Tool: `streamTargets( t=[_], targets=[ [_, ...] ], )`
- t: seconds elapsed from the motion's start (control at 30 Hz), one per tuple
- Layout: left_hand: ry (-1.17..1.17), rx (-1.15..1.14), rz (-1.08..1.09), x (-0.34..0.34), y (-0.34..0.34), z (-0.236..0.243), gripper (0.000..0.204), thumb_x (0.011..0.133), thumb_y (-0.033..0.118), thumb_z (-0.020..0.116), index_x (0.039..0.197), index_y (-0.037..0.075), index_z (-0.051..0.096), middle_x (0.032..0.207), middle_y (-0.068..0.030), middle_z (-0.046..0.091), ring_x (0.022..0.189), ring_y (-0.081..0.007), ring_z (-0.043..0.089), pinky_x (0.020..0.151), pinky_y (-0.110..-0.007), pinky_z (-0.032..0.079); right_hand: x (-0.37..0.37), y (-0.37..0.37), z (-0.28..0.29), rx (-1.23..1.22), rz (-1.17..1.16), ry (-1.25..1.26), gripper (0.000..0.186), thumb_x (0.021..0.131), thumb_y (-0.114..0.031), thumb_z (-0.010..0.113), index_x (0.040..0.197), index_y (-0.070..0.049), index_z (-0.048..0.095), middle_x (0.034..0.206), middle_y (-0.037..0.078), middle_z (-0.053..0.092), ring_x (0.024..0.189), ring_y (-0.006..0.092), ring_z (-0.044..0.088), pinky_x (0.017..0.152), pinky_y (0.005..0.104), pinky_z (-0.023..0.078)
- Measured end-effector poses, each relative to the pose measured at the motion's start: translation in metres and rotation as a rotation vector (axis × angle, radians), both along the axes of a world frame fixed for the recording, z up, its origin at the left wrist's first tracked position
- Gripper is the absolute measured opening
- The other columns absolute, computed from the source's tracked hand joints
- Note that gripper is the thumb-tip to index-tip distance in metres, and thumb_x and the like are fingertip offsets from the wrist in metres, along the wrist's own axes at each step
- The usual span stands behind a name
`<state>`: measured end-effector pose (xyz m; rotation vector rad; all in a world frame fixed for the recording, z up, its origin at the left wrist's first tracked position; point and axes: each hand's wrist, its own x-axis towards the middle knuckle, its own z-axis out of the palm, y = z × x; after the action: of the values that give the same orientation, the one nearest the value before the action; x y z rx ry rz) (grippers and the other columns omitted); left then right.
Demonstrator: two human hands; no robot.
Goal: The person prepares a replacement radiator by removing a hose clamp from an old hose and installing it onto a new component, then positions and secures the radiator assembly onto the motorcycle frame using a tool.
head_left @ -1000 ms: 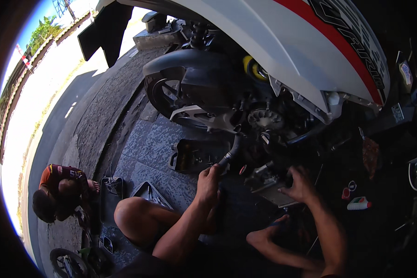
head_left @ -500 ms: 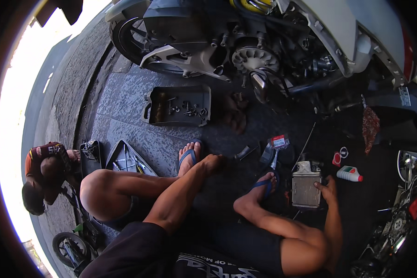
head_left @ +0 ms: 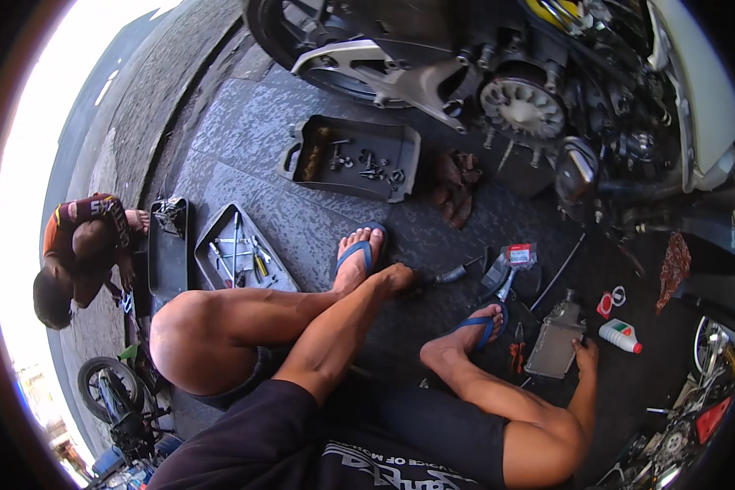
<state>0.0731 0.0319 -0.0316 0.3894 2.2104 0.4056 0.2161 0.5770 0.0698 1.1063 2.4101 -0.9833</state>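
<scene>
A small grey finned radiator (head_left: 557,335) with a metal neck at its top is tilted over the dark floor near my right foot. Along its right side, my right hand (head_left: 585,356) is closed on the edge. My left hand (head_left: 398,278) is a closed fist beyond my left foot. Something dark shows at its knuckles, too dim to name. Just right of that fist lies a short dark pipe-like piece (head_left: 451,275). Red-handled pliers (head_left: 517,351) lie left of the radiator, and a white bottle with a red cap (head_left: 620,335) lies to its right.
A partly stripped motorcycle (head_left: 521,106) stands ahead. Before it are a black tray of bolts (head_left: 400,193), a brown rag (head_left: 456,184) and a grey tool tray (head_left: 282,280). A clear packet (head_left: 514,260) lies beyond my right foot. Another person (head_left: 90,245) crouches at the left.
The whole view has shifted, with the motorcycle now farther right. The radiator has turned to a slant in my right hand, and the red-handled pliers now show beside it. My left hand stays closed.
</scene>
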Motion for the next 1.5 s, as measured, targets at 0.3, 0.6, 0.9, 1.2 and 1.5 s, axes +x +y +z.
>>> streamTargets(
  t=[0.3,0.6,0.9,1.2,1.5],
  targets=[
    [0.065,0.098,-0.137,0.004,0.033,-0.009,0.034,0.085,0.019,0.049,0.106,0.006,0.073,0.114,-0.0196,0.068,0.107,-0.0335,0.066,0.092,-0.042,0.052,-0.022,-0.038,0.107,0.082,0.106,0.168,0.045,0.092,-0.019,0.068,0.128,0.006,0.056,0.125,0.02,0.061,0.12,0.0267,0.057,0.104,0.0368,0.042],
    [-0.243,0.28,0.704,0.038,0.059,0.03,0.032,0.09,0.024,0.054,0.104,0.002,0.073,0.111,-0.026,0.068,0.11,-0.0367,0.065,0.093,-0.044,0.052,-0.105,-0.131,0.246,-0.062,0.493,0.294,0.04,0.093,-0.009,0.063,0.129,0.005,0.053,0.12,0.015,0.062,0.113,0.0213,0.06,0.096,0.0335,0.047],
    [-0.092,0.323,0.521,0.035,0.034,0.037,0.046,0.092,0.043,0.058,0.115,0.005,0.07,0.12,-0.0148,0.068,0.111,-0.0316,0.066,0.094,-0.043,0.052,-0.204,-0.321,0.244,-0.122,1.0,0.064,0.047,0.084,-0.011,0.07,0.126,0.003,0.056,0.112,0.016,0.065,0.097,0.0215,0.064,0.086,0.0338,0.052],
    [0.133,0.337,0.722,0.041,-0.007,0.03,0.045,0.094,0.04,0.054,0.121,0.006,0.066,0.125,-0.0144,0.065,0.115,-0.031,0.063,0.097,-0.045,0.049,-0.227,-0.448,0.178,-0.094,1.307,-0.038,0.042,0.081,-0.013,0.07,0.118,0.006,0.062,0.103,0.02,0.071,0.091,0.0246,0.069,0.081,0.0354,0.054],
    [0.447,0.26,0.869,0.067,-0.081,0.04,0.045,0.097,0.037,0.05,0.128,0.007,0.062,0.13,-0.014,0.062,0.119,-0.0305,0.061,0.1,-0.046,0.047,-0.202,-0.562,0.084,-0.346,1.265,-0.066,0.025,0.084,-0.012,0.068,0.105,0.002,0.069,0.09,0.017,0.073,0.081,0.0236,0.072,0.074,0.0352,0.056]
  ],
)
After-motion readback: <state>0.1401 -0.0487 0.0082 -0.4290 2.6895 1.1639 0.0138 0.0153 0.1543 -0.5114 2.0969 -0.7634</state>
